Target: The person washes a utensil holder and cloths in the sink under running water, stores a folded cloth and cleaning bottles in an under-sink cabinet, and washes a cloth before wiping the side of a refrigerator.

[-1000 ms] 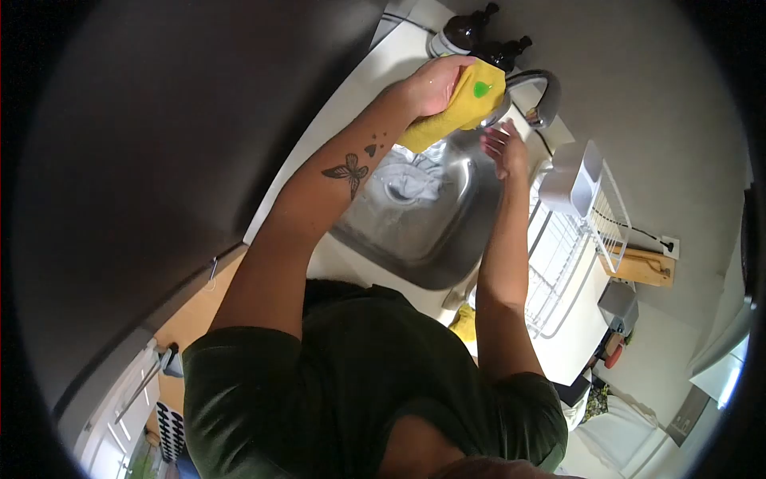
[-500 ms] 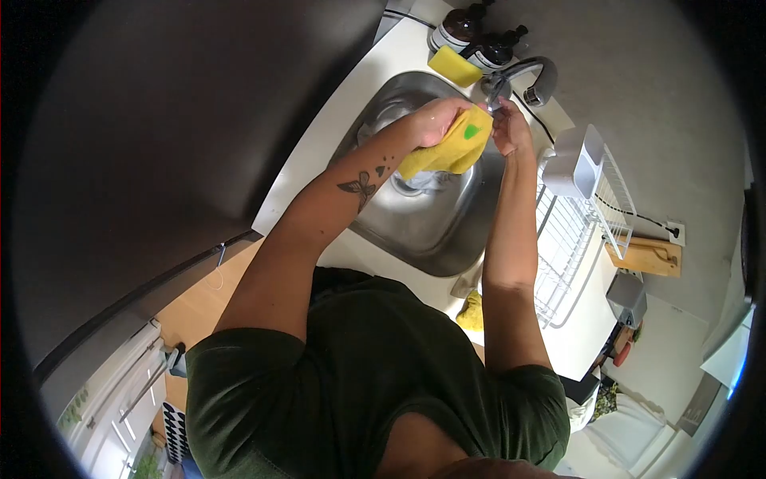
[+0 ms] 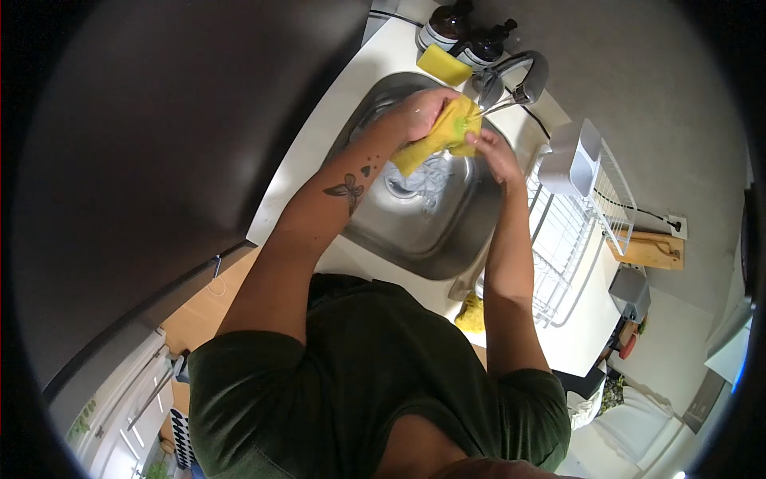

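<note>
A yellow cloth with a green patch of liquid on it hangs over the steel sink. My left hand grips its upper left part. At the cloth's right edge, my right hand has its fingers closed on it. Water runs from the faucet onto the cloth near the green patch. Whitish wet fabric lies in the sink below, around the drain.
Behind the sink stand a yellow sponge and two dark pump bottles. A wire dish rack with a grey tub is on the right. Another yellow cloth hangs near the front edge.
Water now flows from the faucet. My left hand and the cloth moved down from beside the bottles, uncovering the sponge. My right hand left the faucet and came to the cloth.
</note>
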Available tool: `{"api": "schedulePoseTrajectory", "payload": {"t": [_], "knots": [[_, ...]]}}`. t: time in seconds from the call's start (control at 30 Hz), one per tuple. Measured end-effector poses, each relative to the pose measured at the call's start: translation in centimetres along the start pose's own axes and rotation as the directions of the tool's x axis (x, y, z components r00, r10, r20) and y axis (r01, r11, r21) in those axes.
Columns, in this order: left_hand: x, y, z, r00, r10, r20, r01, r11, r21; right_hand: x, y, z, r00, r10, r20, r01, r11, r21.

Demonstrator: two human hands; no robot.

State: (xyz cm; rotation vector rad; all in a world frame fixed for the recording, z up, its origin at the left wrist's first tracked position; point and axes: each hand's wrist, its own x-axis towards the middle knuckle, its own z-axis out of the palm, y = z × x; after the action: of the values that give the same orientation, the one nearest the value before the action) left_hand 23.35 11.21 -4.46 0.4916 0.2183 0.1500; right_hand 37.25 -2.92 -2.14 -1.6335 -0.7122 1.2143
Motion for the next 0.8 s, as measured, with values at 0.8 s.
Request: {"api": "schedulePoseTrajectory", "payload": {"t": [0.8], "knots": [[-7.6, -5.8, -3.2, 0.976, 0.011, -0.216, 0.215, -0.152, 0.965, 3.2, 3.1, 1.4, 0.625, -0.319, -0.713, 0.217, 0.948, -0.233]]}}
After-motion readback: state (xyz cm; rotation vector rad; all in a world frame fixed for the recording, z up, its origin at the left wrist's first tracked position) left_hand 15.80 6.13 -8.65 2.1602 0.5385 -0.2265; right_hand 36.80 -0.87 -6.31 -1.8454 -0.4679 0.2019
